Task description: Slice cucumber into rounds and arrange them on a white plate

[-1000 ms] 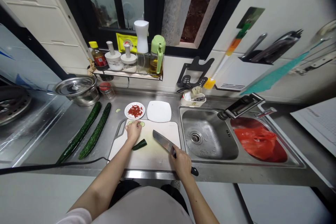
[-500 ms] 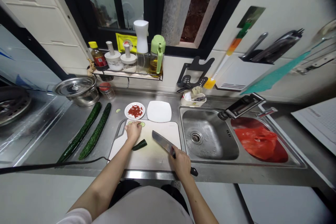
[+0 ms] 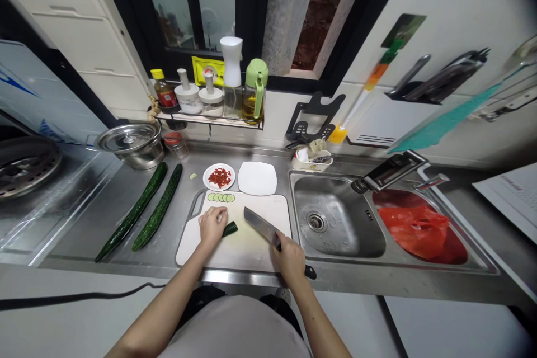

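Observation:
A kitchen knife [image 3: 260, 222] with a dark handle is in my right hand [image 3: 290, 257], its blade angled to the upper left over the white cutting board [image 3: 251, 254]. My left hand [image 3: 213, 225] hovers above the board with loosely bent fingers and nothing visible in them. Beside and partly beneath that hand lies a short dark green cucumber piece [image 3: 230, 229], its left end hidden. Along the board's top left edge, several cucumber slices [image 3: 221, 197] overlap in a row.
Two whole cucumbers [image 3: 158, 210] lie left of the board. Behind it are a plate of chopped red bits [image 3: 219, 177] and a white square plate [image 3: 257, 178]. A lidded steel pot [image 3: 138, 148] stands back left. On the right is the sink [image 3: 339, 224], with a red bag [image 3: 413, 229].
My left hand has drawn back from the slices toward me, uncovering their row, and is now near the cucumber piece. My right hand keeps the knife in nearly the same place.

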Tool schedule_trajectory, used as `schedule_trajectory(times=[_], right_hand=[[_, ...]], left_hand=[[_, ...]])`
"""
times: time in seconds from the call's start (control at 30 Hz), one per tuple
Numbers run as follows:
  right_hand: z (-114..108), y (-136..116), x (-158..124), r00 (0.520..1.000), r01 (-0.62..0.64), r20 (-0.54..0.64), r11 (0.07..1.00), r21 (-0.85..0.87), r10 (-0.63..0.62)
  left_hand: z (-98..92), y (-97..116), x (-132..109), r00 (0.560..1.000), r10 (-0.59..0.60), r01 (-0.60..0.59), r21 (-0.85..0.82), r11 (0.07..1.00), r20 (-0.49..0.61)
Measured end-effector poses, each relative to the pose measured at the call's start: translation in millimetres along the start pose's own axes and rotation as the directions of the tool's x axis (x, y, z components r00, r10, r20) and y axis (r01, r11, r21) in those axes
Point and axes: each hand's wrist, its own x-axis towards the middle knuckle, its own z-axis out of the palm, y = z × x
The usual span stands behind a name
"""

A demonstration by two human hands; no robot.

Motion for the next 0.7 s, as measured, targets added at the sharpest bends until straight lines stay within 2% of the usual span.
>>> schedule_trajectory(times=[0.2, 0.37, 0.53, 0.7], right_hand=[[-1.6, -5.6, -0.3, 1.000, 0.007, 0.026, 1.000, 0.002, -0.008], [-1.4, -10.1, -2.3, 1.000, 0.001, 0.023, 0.999, 0.054, -0.002], [1.0, -11.7, -2.9, 1.000, -0.010, -0.010, 0.996, 0.093, 0.011], [5.8, -17.6, -2.5, 0.999, -0.006, 0.034, 0.993, 0.120, 0.002]], left_hand=[[-1.5, -6.9, -21.9, 0.989, 0.146, -0.145, -0.051, 0.988, 0.011], [-0.1, -19.1, -33.5, 0.945, 0.326, -0.322, -0.104, 0.941, 0.029], [1.2, -26.6, -37.5, 0.938, 0.345, -0.342, -0.085, 0.936, 0.024], [5.2, -25.2, -41.3, 0.936, 0.350, -0.347, -0.073, 0.935, 0.038]])
